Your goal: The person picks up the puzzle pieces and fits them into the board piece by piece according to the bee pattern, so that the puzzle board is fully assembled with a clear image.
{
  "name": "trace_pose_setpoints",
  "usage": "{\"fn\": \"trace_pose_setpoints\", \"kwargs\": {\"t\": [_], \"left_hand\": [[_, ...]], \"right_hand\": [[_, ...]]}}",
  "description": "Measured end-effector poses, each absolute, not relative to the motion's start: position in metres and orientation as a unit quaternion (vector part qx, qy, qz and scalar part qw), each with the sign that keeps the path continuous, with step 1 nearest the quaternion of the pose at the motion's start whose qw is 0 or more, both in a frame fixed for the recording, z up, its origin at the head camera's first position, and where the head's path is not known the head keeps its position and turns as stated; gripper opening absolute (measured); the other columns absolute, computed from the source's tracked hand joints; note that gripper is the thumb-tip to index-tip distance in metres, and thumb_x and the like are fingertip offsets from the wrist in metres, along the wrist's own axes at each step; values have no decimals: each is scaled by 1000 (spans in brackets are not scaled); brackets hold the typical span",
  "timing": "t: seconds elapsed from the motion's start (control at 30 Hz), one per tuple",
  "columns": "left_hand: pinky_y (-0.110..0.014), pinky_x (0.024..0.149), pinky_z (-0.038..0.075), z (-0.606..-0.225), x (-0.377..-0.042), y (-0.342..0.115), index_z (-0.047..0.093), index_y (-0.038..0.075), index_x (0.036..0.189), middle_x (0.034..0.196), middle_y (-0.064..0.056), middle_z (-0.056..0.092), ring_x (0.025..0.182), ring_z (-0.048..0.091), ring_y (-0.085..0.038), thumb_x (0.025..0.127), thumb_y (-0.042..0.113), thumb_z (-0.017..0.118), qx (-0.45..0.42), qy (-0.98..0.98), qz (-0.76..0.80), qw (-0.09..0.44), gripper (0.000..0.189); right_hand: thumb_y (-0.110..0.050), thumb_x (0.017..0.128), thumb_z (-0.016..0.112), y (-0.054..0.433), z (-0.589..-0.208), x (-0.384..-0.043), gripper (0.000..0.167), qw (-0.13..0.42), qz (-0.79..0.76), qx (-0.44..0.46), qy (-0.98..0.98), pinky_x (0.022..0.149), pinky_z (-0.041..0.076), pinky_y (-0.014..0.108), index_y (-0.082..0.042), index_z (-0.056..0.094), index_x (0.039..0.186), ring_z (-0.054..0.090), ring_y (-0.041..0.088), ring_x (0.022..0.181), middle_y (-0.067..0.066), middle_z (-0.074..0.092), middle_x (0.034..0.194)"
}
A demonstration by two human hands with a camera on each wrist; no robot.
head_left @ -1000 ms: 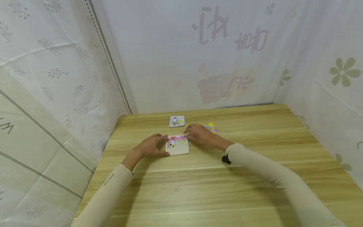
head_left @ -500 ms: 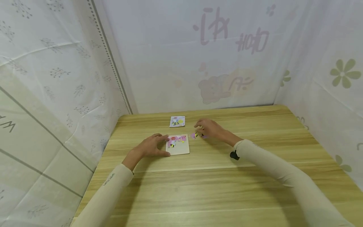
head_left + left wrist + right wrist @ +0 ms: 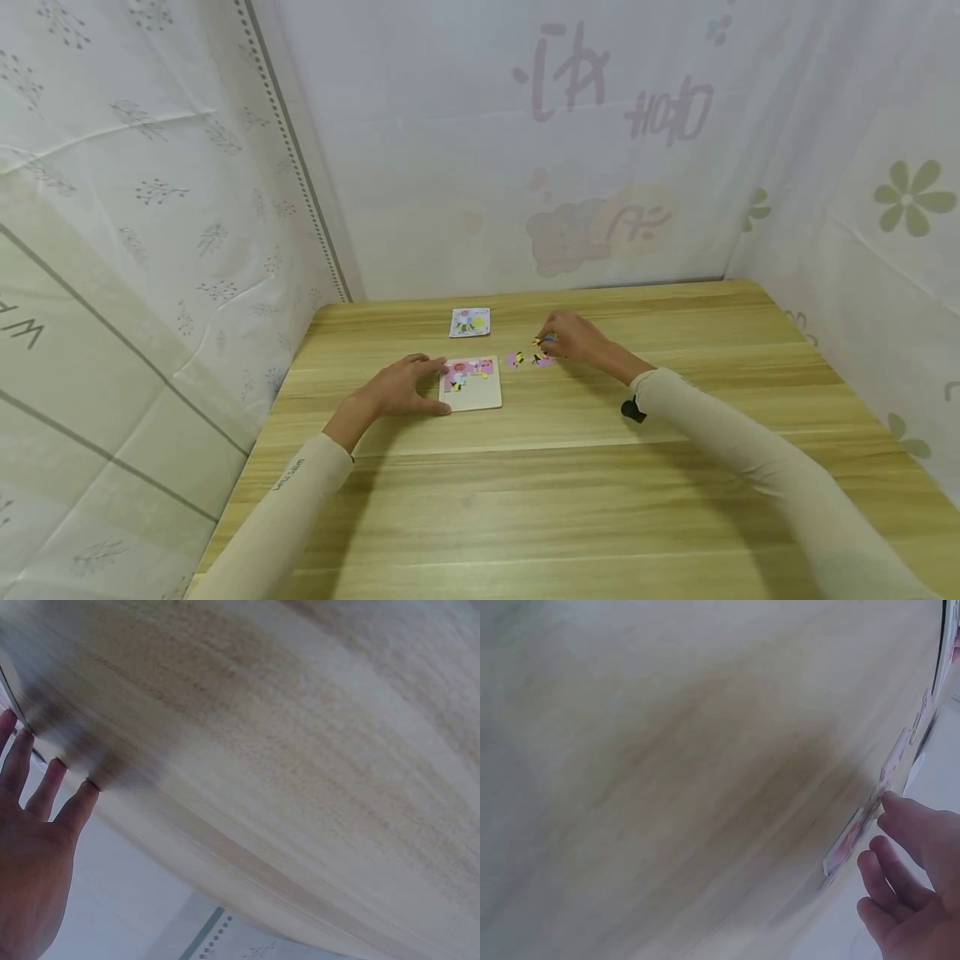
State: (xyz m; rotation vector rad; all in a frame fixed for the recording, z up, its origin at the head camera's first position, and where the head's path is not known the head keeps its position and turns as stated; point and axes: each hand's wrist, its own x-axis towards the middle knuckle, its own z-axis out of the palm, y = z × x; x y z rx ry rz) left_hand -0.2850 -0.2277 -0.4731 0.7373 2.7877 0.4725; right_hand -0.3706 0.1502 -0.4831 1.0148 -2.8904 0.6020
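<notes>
A square puzzle board (image 3: 478,393) lies on the table, its upper left part filled with pink pieces (image 3: 459,371) and the rest bare. My left hand (image 3: 401,385) rests at its left side, thumb at the near corner and fingertips on the upper left edge; in the left wrist view the fingers (image 3: 79,806) are spread and fairly straight. To the right of the board my right hand (image 3: 576,337) has thumb and fingertips drawn together on a puzzle piece (image 3: 550,337) among several loose ones. Other pink and yellow pieces (image 3: 515,359) lie beside it, partly covered by the hand.
A small picture card (image 3: 470,322) with a bee lies behind the board. The wooden table (image 3: 480,508) reaches back to a white printed curtain (image 3: 420,167), with more curtain at left and right.
My right hand has left the board's upper right corner and moved right to the loose pieces, its fingers closing there. The left hand stays at the board.
</notes>
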Motion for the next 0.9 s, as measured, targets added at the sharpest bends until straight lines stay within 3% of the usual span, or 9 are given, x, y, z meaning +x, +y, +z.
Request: {"fn": "trace_pose_setpoints", "kwargs": {"t": [0.27,0.5,0.8,0.9], "left_hand": [[-64,114,37,-475,-286,-228,49,21,157,157,-22,44,144,43,-43,80,71,77,249,949,158,111,96],[-63,113,38,-477,-287,-228,49,21,157,156,-21,45,143,44,-42,80,72,76,251,949,156,108,96],[-63,114,38,-475,-285,-228,49,21,157,156,-21,45,144,43,-42,79,70,78,244,950,160,107,96],[-63,114,38,-475,-285,-228,50,21,156,156,-20,46,144,43,-42,80,70,78,245,950,161,106,95]], "right_hand": [[-9,98,70,139,-487,-375,18,14,172,332,-928,66,49,30,-9,81,113,67,23,95,11,73,116],[7,94,60,128,-486,-377,32,9,153,339,-928,69,45,29,-9,81,114,63,20,100,10,74,120],[-9,100,67,131,-482,-373,26,-4,212,324,-922,70,49,35,-4,74,124,59,17,78,15,70,124],[-8,101,66,131,-483,-375,28,-3,206,337,-919,71,50,36,-3,73,127,59,18,79,15,71,121]]}}
